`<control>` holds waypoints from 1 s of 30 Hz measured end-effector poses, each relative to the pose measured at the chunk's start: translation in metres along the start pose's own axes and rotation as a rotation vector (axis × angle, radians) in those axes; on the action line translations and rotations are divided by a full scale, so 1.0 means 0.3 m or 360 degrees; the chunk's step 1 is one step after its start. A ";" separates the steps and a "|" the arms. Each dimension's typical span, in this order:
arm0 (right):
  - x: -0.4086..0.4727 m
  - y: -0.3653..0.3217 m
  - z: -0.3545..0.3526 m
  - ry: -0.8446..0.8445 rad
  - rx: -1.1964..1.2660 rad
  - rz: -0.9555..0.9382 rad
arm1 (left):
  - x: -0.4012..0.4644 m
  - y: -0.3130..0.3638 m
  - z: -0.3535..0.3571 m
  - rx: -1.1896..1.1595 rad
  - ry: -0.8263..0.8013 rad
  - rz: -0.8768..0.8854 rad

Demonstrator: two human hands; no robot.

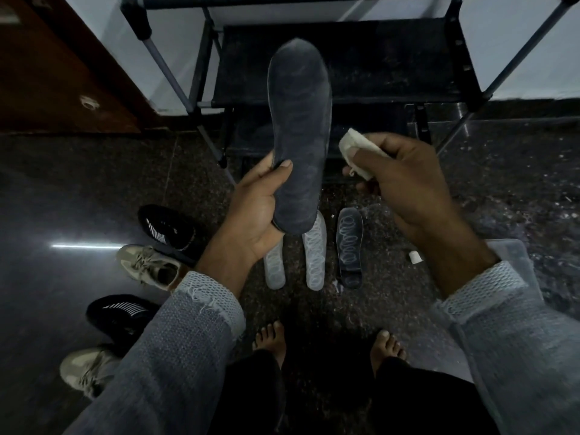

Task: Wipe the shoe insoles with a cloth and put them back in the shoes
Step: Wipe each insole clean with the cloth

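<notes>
His left hand [251,211] gripped a dark insole [299,133] upright, his right hand [405,180] clutched the cloth [354,146] just beside it, while three insoles [315,255] lay on the floor [78,189], none back in the shoes [150,268].

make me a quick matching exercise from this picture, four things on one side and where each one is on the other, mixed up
Things:
1. dark insole
2. cloth
3. black shoes
4. pale insoles

Places:
A. on the floor, left of the person's feet
B. gripped in the right hand
C. flat on the floor below the hands
D. held upright in the left hand

Pairs: 1-D, 2-B, 3-A, 4-C
</notes>
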State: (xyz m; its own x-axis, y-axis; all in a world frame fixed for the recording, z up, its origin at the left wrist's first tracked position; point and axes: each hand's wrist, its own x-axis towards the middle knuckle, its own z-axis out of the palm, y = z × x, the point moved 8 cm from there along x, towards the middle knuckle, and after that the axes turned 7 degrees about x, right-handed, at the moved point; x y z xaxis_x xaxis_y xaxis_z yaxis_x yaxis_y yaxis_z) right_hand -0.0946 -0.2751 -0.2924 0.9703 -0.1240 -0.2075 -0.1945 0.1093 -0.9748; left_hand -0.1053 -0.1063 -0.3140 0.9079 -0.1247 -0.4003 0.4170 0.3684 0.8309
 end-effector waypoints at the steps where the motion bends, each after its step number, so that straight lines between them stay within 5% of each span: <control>1: -0.001 0.003 -0.003 0.0047 0.0017 0.0004 | -0.001 -0.003 0.003 -0.0001 0.0002 -0.0007; 9: -0.001 0.054 -0.010 0.0086 0.0079 0.0217 | 0.001 -0.033 0.048 0.0037 -0.0033 -0.0007; 19: -0.007 0.004 -0.095 0.0152 -0.0067 0.0050 | 0.009 -0.075 0.144 0.0214 -0.0146 0.0075; 30: 0.007 0.061 -0.255 0.0163 -0.0206 0.0054 | 0.056 -0.168 0.156 0.0598 0.0041 -0.0003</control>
State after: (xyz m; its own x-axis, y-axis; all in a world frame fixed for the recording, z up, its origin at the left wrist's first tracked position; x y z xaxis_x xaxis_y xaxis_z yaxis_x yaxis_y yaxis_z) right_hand -0.1070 -0.3487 -0.3170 0.9444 -0.2229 -0.2415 -0.2503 -0.0117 -0.9681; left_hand -0.1091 -0.1701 -0.3444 0.9077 -0.1004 -0.4074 0.4099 0.0042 0.9121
